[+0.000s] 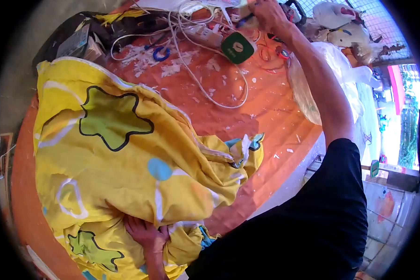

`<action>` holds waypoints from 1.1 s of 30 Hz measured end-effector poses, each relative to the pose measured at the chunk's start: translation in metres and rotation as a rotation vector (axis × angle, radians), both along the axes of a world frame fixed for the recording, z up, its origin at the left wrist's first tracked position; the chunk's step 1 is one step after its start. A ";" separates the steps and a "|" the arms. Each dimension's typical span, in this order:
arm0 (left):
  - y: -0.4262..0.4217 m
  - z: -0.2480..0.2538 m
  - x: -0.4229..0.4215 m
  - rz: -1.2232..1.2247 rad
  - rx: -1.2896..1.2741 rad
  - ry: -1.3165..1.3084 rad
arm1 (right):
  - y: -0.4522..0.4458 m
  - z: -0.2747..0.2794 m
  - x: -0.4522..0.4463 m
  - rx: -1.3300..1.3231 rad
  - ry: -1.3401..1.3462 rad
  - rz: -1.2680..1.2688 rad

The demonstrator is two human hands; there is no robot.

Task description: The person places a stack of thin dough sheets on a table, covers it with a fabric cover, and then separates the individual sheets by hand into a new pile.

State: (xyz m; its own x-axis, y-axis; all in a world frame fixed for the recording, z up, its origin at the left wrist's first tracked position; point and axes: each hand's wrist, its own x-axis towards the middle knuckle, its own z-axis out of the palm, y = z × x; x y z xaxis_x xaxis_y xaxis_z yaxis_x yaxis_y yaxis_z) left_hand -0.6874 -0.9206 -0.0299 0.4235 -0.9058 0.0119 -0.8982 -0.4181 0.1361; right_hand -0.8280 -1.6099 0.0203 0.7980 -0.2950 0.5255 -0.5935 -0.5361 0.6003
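A large yellow cloth with green stars and blue dots lies bunched across the left and middle. A pale trim or seam runs along its upper edge. My left hand rests on its lower folds, fingers spread and pressed to the fabric. Far forward at the top edge, my right hand has its fingers curled. It is close to a dark slim item, and what the fingers hold, if anything, I cannot make out. A green square box with a white round emblem lies just below that hand.
An orange sheet with white scraps covers the surface. White cables loop around a power strip. A blue ring lies to their left. Plastic bags sit at the upper right, and a dark bag at the upper left.
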 end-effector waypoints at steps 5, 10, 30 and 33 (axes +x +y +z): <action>-0.011 0.009 0.003 -0.061 -0.055 -0.001 | 0.001 -0.017 -0.006 0.312 0.486 -0.147; -0.011 0.010 0.004 -0.038 -0.096 0.020 | 0.074 0.012 0.016 0.092 0.096 0.155; -0.014 0.010 0.007 -0.062 -0.236 0.035 | 0.274 -0.040 0.086 1.671 -0.232 0.135; -0.009 0.013 0.008 -0.074 -0.229 0.018 | 0.330 -0.032 0.103 1.848 -0.065 0.350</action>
State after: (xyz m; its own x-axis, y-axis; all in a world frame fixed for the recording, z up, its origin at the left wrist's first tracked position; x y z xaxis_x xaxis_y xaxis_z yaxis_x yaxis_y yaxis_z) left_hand -0.6789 -0.9298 -0.0173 0.3577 -0.9091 0.2134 -0.9218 -0.3073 0.2362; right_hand -0.7250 -1.2798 -0.0121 0.9341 -0.2998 -0.1939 -0.3235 -0.4811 -0.8148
